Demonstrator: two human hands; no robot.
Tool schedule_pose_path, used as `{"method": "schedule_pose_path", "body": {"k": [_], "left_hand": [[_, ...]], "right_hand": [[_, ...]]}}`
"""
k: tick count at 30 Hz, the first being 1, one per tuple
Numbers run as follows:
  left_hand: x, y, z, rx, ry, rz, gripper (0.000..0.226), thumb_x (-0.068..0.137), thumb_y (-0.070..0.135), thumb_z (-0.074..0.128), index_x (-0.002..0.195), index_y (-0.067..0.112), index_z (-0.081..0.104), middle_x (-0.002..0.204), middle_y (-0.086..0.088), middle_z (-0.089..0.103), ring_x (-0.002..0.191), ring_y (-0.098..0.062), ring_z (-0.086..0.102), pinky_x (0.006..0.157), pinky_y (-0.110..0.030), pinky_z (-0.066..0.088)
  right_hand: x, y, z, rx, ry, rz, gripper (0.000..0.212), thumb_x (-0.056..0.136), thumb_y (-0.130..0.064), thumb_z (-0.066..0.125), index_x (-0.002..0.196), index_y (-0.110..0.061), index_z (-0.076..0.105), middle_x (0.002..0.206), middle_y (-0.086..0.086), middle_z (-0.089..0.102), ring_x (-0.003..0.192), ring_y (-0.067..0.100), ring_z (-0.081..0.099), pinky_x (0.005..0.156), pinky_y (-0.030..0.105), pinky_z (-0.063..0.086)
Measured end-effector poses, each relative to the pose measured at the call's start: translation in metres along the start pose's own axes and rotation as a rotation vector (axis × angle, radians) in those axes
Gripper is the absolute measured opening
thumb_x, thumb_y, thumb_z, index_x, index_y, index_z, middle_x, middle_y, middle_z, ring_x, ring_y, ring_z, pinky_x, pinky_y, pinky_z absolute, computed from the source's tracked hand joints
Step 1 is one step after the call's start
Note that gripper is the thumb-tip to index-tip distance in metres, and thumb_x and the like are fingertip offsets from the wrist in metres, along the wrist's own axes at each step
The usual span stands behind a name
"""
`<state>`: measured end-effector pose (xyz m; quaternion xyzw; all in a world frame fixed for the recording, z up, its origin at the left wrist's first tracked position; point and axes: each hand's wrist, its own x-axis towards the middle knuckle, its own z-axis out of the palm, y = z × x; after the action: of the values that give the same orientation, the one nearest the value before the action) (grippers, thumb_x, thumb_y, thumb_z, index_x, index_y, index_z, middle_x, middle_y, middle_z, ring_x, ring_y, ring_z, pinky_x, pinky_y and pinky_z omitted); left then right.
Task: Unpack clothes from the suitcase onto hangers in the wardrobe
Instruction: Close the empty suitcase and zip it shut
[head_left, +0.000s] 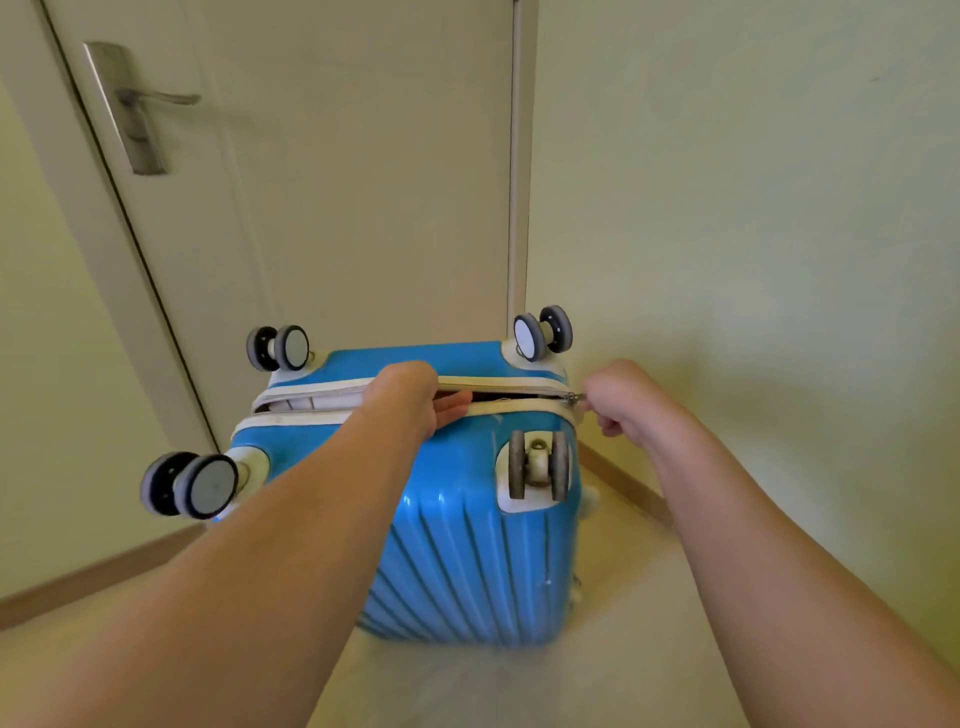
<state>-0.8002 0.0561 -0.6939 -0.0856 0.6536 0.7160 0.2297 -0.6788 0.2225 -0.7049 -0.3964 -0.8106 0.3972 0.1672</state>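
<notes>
Blue suitcase (457, 551) upended on pale floor (623, 649) (door (337, 182) behind); right hand (621, 397) pinches zipper pull (574, 398), left hand (415, 397) flat

The suitcase (457, 545) is bright blue with ridged stripes down its shell, and a cream zip band (498, 387) crosses it from 9 to 3 o'clock. Its wheels (189, 486) are grey with black hubs and pale faces. At 12 o'clock the door (337, 182) is off-white, its handle (156, 98) dull silver. The wall (753, 208) at 2 o'clock is pale yellow-green.
</notes>
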Motion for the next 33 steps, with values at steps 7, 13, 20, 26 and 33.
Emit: {"method": "schedule_pose_path", "body": {"k": [7, 13, 20, 26, 33], "left_hand": [[0.014, -0.001, 0.047, 0.572, -0.116, 0.145, 0.018, 0.096, 0.006, 0.040, 0.089, 0.000, 0.056, 0.068, -0.012, 0.061, 0.035, -0.018, 0.057, 0.039, -0.028, 0.052], [0.021, -0.013, 0.064, 1.592, 0.063, 0.898, 0.020, 0.096, 0.027, 0.040, 0.092, 0.015, 0.056, 0.096, -0.006, 0.058, 0.084, -0.023, 0.046, 0.073, -0.034, 0.038], [0.044, -0.035, 0.049, 1.523, -0.032, 1.064, 0.051, 0.094, 0.064, 0.032, 0.110, 0.023, 0.057, 0.115, 0.000, 0.050, 0.112, -0.024, 0.042, 0.102, -0.042, 0.034], [0.037, -0.037, 0.048, 1.551, -0.032, 0.933, 0.053, 0.092, 0.070, 0.028, 0.112, 0.029, 0.054, 0.124, 0.000, 0.039, 0.118, -0.026, 0.032, 0.110, -0.049, 0.020], [0.032, -0.036, 0.037, 1.418, -0.083, 0.950, 0.040, 0.092, 0.064, 0.039, 0.108, 0.029, 0.052, 0.116, 0.005, 0.038, 0.117, -0.024, 0.032, 0.108, -0.044, 0.017]], "right_hand": [[0.026, 0.028, -0.017, 0.056, -0.051, 0.074, 0.032, 0.093, 0.002, 0.035, 0.065, -0.005, 0.049, 0.061, 0.012, 0.045, 0.050, 0.020, 0.036, 0.051, 0.028, 0.035], [0.040, 0.036, -0.020, 0.061, -0.111, 0.112, 0.032, 0.095, 0.000, 0.032, 0.070, -0.007, 0.051, 0.061, 0.008, 0.041, 0.052, 0.020, 0.037, 0.050, 0.028, 0.039], [0.041, 0.050, -0.022, 0.127, -0.200, 0.168, 0.036, 0.100, -0.006, 0.029, 0.072, -0.011, 0.052, 0.061, 0.004, 0.042, 0.053, 0.018, 0.038, 0.055, 0.029, 0.042], [0.036, 0.021, -0.025, 0.151, -0.156, 0.101, 0.024, 0.092, 0.009, 0.038, 0.078, -0.003, 0.054, 0.068, 0.009, 0.050, 0.050, 0.018, 0.040, 0.051, 0.030, 0.045], [0.020, -0.027, -0.009, 0.119, -0.202, 0.023, 0.015, 0.097, -0.002, 0.041, 0.110, -0.003, 0.048, 0.079, 0.010, 0.055, 0.050, 0.014, 0.042, 0.050, 0.028, 0.048]]}}
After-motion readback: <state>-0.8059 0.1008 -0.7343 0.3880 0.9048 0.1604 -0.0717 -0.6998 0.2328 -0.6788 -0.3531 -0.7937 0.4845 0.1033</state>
